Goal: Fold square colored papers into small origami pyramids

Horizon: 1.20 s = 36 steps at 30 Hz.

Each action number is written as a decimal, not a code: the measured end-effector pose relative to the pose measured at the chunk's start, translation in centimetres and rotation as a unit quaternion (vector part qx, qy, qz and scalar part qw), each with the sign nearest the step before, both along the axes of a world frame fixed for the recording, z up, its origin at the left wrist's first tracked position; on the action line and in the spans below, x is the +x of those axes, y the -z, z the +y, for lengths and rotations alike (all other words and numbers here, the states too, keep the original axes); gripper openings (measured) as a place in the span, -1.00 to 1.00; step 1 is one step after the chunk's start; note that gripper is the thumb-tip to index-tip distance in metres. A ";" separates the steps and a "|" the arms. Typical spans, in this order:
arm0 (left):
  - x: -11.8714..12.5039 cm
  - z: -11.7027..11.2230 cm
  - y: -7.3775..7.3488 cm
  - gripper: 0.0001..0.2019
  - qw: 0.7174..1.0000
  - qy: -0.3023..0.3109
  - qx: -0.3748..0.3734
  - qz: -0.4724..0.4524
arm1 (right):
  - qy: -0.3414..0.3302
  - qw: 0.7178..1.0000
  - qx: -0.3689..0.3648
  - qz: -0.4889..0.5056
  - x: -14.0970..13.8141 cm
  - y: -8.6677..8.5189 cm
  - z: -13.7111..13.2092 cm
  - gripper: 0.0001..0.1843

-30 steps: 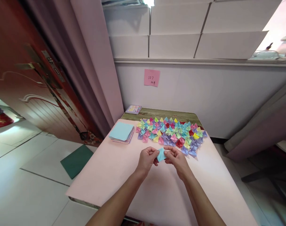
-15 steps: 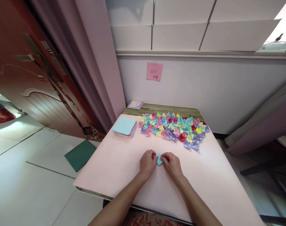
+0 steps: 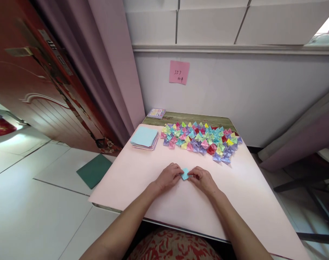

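Note:
A small folded light-blue paper piece (image 3: 185, 174) lies on the pink table (image 3: 235, 202), pinched between both my hands. My left hand (image 3: 167, 177) presses its left side with curled fingers. My right hand (image 3: 204, 179) holds its right side the same way. Beyond them lies a spread of several folded paper pieces (image 3: 202, 141) in pink, blue, yellow, green, purple and red. A stack of square paper sheets (image 3: 144, 138), light blue on top, sits at the table's far left.
A small pack of coloured paper (image 3: 156, 113) lies on the wooden strip at the table's back. A pink note (image 3: 179, 72) is stuck on the white wall. A green sheet (image 3: 94, 170) lies on the tiled floor at left, near a red door (image 3: 31, 90).
My hands lowered the blue piece from the air onto the table and now press it there. The view has tilted down slightly.

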<state>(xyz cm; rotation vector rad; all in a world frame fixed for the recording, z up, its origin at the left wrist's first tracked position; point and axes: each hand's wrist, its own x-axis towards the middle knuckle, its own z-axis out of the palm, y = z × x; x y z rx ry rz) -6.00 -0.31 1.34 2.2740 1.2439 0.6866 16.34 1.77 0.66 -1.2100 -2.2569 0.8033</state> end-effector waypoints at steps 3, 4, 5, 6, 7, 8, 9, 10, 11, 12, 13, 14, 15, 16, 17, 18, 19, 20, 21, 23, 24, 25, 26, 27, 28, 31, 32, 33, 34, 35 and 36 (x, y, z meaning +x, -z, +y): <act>-0.2 0.3 -0.3 -0.79 1.000 0.002 -0.019 0.000 | 0.002 1.000 0.021 -0.002 -0.2 -0.1 -0.3 -0.86; -0.2 0.5 -0.4 -0.79 1.000 0.002 -0.027 -0.003 | 0.001 0.999 0.036 -0.007 -0.2 -0.1 -0.5 -0.85; -0.3 0.7 -0.4 -0.80 0.999 0.000 -0.037 -0.008 | 0.004 0.999 0.051 -0.016 -0.3 0.0 -0.8 -0.83; -0.3 0.9 -0.5 -0.81 0.999 -0.002 -0.047 -0.014 | 0.009 0.997 0.066 -0.029 -0.4 0.0 -1.0 -0.82; -0.3 1.1 -0.5 -0.84 0.998 -0.004 -0.057 -0.020 | 0.019 0.996 0.079 -0.043 -0.4 0.1 -1.2 -0.81; -0.3 1.3 -0.4 -0.87 0.997 -0.006 -0.066 -0.026 | 0.031 0.994 0.090 -0.057 -0.5 0.2 -1.5 -0.80; -0.3 1.4 -0.3 -0.90 0.997 -0.009 -0.070 -0.032 | 0.046 0.992 0.098 -0.067 -0.7 0.3 -1.6 -0.80; -0.3 1.5 -0.2 -0.92 0.997 -0.012 -0.070 -0.038 | 0.060 0.990 0.104 -0.073 -0.8 0.4 -1.8 -0.81; -0.3 1.6 -0.1 -0.92 0.997 -0.015 -0.066 -0.042 | 0.074 0.989 0.107 -0.076 -0.9 0.4 -1.9 -0.81; -0.2 1.6 0.0 -0.91 0.997 -0.018 -0.060 -0.046 | 0.086 0.988 0.107 -0.075 -1.0 0.5 -2.0 -0.82; -0.1 1.6 0.1 -0.90 0.997 -0.023 -0.054 -0.048 | 0.099 0.987 0.104 -0.073 -1.1 0.6 -2.1 -0.82; 0.0 1.5 0.2 -0.90 0.997 -0.030 -0.048 -0.047 | 0.110 0.986 0.099 -0.071 -1.2 0.6 -2.1 -0.83; 0.2 1.5 0.2 -0.89 0.997 -0.040 -0.046 -0.044 | 0.122 0.986 0.092 -0.070 -1.3 0.6 -2.1 -0.83; 0.4 1.4 0.2 -0.89 0.997 -0.053 -0.047 -0.038 | 0.134 0.985 0.085 -0.071 -1.4 0.6 -2.1 -0.83; 0.6 1.3 0.2 -0.89 0.996 -0.068 -0.050 -0.031 | 0.146 0.983 0.077 -0.074 -1.6 0.6 -2.0 -0.82; 0.8 1.3 0.1 -0.89 0.995 -0.085 -0.055 -0.022 | 0.158 0.982 0.070 -0.078 -1.8 0.6 -1.9 -0.80; 1.1 1.2 0.0 -0.89 0.993 -0.100 -0.060 -0.011 | 0.169 0.980 0.062 -0.084 -1.9 0.5 -1.9 -0.79; 1.4 1.2 -0.2 -0.89 0.991 -0.115 -0.066 0.001 | 0.180 0.978 0.053 -0.089 -2.1 0.4 -1.8 -0.77; 1.7 1.2 -0.4 -0.89 0.989 -0.128 -0.072 0.013 | 0.189 0.977 0.044 -0.093 -2.3 0.3 -1.7 -0.76; 2.2 1.2 -0.8 -0.90 0.985 -0.149 -0.086 0.031 | 0.205 0.973 0.027 -0.100 -2.7 0.2 -1.6 -0.74; 2.3 1.2 -1.0 -0.90 0.982 -0.158 -0.093 0.036 | 0.211 0.972 0.019 -0.102 -2.8 0.1 -1.5 -0.74; 2.5 1.2 -1.2 -0.91 0.980 -0.166 -0.100 0.038 | 0.216 0.971 0.014 -0.102 -2.9 0.0 -1.5 -0.74; 2.5 1.3 -1.3 -0.91 0.979 -0.172 -0.107 0.038 | 0.222 0.970 0.008 -0.100 -3.0 0.0 -1.5 -0.75; 2.5 1.4 -1.5 -0.90 0.977 -0.177 -0.114 0.038 | 0.227 0.969 0.002 -0.097 -3.1 -0.1 -1.4 -0.78; 2.5 1.6 -1.6 -0.88 0.975 -0.182 -0.123 0.038 | 0.233 0.968 -0.007 -0.094 -3.1 -0.2 -1.4 -0.80; 2.3 2.6 -1.7 -0.91 0.969 -0.185 -0.160 0.040 | 0.242 0.964 -0.044 -0.095 -3.2 -0.6 -0.9 -0.85; 2.2 3.0 -1.7 -0.93 0.967 -0.183 -0.173 0.042 | 0.244 0.963 -0.059 -0.101 -3.2 -0.8 -0.6 -0.86; 2.1 3.6 -1.6 -0.94 0.964 -0.181 -0.188 0.043 | 0.248 0.960 -0.073 -0.109 -3.2 -1.1 -0.3 -0.86; 2.0 4.1 -1.5 -0.94 0.962 -0.179 -0.202 0.045 | 0.251 0.956 -0.090 -0.118 -3.2 -1.3 0.1 -0.85; 2.0 4.6 -1.4 -0.94 0.959 -0.177 -0.217 0.048 | 0.255 0.953 -0.108 -0.126 -3.1 -1.5 0.6 -0.85; 1.9 5.0 -1.3 -0.92 0.956 -0.176 -0.231 0.050 | 0.257 0.949 -0.127 -0.132 -3.1 -1.7 1.0 -0.85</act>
